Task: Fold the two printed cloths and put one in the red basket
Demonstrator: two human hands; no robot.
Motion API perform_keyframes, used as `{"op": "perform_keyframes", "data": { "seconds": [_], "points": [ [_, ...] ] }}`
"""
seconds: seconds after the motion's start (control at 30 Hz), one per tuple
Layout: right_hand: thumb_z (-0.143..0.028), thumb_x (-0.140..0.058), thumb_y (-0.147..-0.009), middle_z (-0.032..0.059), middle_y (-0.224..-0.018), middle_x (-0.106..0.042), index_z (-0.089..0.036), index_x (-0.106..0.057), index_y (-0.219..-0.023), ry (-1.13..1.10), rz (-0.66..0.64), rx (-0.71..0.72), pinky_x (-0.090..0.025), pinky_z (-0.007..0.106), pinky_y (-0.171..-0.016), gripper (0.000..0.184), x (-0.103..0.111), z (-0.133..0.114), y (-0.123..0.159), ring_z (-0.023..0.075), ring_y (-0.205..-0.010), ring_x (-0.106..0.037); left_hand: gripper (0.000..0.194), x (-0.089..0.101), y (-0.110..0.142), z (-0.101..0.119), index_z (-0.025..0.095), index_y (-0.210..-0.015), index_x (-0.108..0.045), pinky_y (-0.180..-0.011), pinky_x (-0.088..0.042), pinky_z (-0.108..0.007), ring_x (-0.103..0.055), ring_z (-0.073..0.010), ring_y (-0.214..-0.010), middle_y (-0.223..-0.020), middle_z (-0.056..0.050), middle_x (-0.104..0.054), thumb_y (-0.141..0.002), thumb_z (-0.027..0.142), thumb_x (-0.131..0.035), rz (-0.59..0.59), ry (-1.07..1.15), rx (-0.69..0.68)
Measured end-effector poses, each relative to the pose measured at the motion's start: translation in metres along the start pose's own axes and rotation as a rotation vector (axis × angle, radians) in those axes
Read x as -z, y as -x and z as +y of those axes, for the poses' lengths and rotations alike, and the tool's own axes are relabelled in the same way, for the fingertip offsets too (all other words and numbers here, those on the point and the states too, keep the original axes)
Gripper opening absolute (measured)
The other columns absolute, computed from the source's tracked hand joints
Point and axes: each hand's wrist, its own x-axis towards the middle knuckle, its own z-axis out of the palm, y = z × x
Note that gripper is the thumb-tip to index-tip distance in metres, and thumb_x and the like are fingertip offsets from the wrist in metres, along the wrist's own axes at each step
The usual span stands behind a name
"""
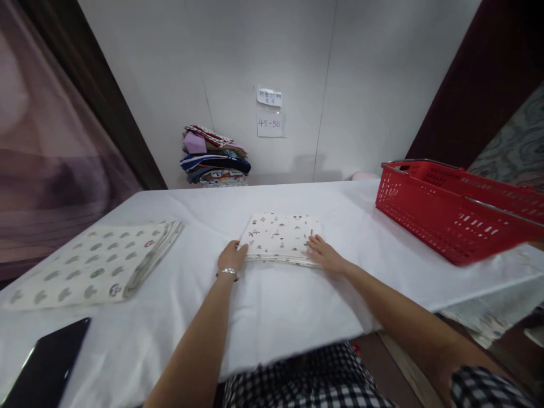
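Observation:
A small folded white cloth point(280, 233) printed with little figures lies in the middle of the white-covered table point(272, 306). My left hand point(232, 256), with a bracelet at the wrist, curls its fingers around the cloth's near left corner. Fingers stretched flat, my right hand point(323, 254) rests on the cloth's near right corner.
A larger folded patterned cloth point(93, 263) lies at the left. A red plastic basket point(457, 207) stands at the right, near the table edge. A stack of folded clothes point(215, 156) sits against the back wall. A dark flat object point(46, 362) lies at the near left corner.

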Motion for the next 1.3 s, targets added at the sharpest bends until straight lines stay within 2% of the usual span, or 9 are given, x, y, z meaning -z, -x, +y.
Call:
{"op": "perform_keyframes", "data": {
  "seconds": [0.1,0.17,0.27,0.37,0.57,0.7,1.0,1.3],
  "points": [
    [-0.05,-0.032,-0.086,0.0064,-0.131,-0.047,-0.02,-0.053,-0.122,-0.155,0.181,-0.055,-0.029,0.041,-0.103,0.051,0.012,0.012,0.007,0.0229,-0.122,-0.04,0.043,-0.001,0.003,-0.003,0.02,-0.111,-0.054,-0.081,-0.042,-0.03,-0.058,-0.0223,-0.095,-0.107,-0.007,-0.062,-0.078,0.047,-0.046,0.027,0.052,-0.019],
    [-0.044,-0.038,-0.085,0.0067,-0.119,-0.058,-0.02,-0.058,-0.115,-0.169,0.316,-0.062,-0.039,0.042,-0.095,0.043,0.016,0.023,0.019,0.0233,-0.108,-0.052,0.043,-0.001,0.004,-0.006,0.021,-0.109,-0.055,-0.079,-0.043,-0.03,-0.059,-0.0218,-0.092,-0.105,-0.007,-0.063,-0.078,0.05,-0.046,0.044,0.086,-0.039],
    [-0.032,-0.047,-0.081,0.0056,-0.106,-0.063,-0.022,-0.064,-0.103,-0.088,0.396,0.118,-0.044,0.04,-0.089,0.029,0.013,0.036,0.038,0.0216,-0.099,-0.056,0.043,-0.001,0.004,-0.007,0.021,-0.106,-0.056,-0.078,-0.043,-0.03,-0.059,-0.0218,-0.091,-0.103,-0.006,-0.063,-0.078,0.051,-0.046,0.056,0.106,-0.053],
    [-0.024,-0.047,-0.083,0.0054,-0.11,-0.059,-0.025,-0.063,-0.104,0.077,0.381,0.312,-0.042,0.038,-0.092,0.026,0.009,0.036,0.048,0.0193,-0.103,-0.052,0.042,0.0,0.003,-0.007,0.021,-0.105,-0.057,-0.078,-0.043,-0.031,-0.058,-0.0223,-0.091,-0.103,-0.007,-0.063,-0.077,0.051,-0.047,0.046,0.101,-0.056],
    [-0.016,-0.043,-0.084,0.0085,-0.113,-0.056,-0.023,-0.055,-0.115,0.386,0.264,0.479,-0.045,0.039,-0.086,0.034,0.018,0.024,0.039,0.0213,-0.105,-0.049,0.043,0.002,0.003,-0.005,0.021,-0.105,-0.057,-0.077,-0.044,-0.031,-0.059,-0.0229,-0.091,-0.103,-0.007,-0.063,-0.077,0.051,-0.046,0.03,0.081,-0.067],
    [-0.016,-0.042,-0.085,0.009,-0.115,-0.054,-0.022,-0.053,-0.117,0.506,0.196,0.557,-0.045,0.037,-0.085,0.035,0.026,0.022,0.036,0.0214,-0.105,-0.048,0.042,0.001,0.002,-0.007,0.022,-0.105,-0.058,-0.076,-0.044,-0.031,-0.059,-0.0227,-0.09,-0.102,-0.006,-0.064,-0.077,0.051,-0.047,0.031,0.085,-0.075],
    [-0.016,-0.039,-0.087,0.0081,-0.111,-0.057,-0.023,-0.049,-0.121,0.498,0.184,0.594,-0.047,0.038,-0.084,0.036,0.031,0.02,0.032,0.0204,-0.104,-0.05,0.043,0.001,0.001,-0.007,0.022,-0.106,-0.057,-0.078,-0.043,-0.031,-0.058,-0.0228,-0.093,-0.103,-0.006,-0.063,-0.077,0.052,-0.047,0.021,0.083,-0.075],
    [-0.013,-0.039,-0.084,0.0086,-0.118,-0.054,-0.024,-0.048,-0.123,0.469,0.064,0.559,-0.046,0.038,-0.088,0.041,0.041,0.013,0.036,0.0202,-0.11,-0.048,0.043,0.001,0.001,-0.008,0.023,-0.106,-0.057,-0.076,-0.043,-0.031,-0.058,-0.0231,-0.091,-0.102,-0.005,-0.064,-0.077,0.053,-0.045,0.018,0.067,-0.062]
  ]
}}
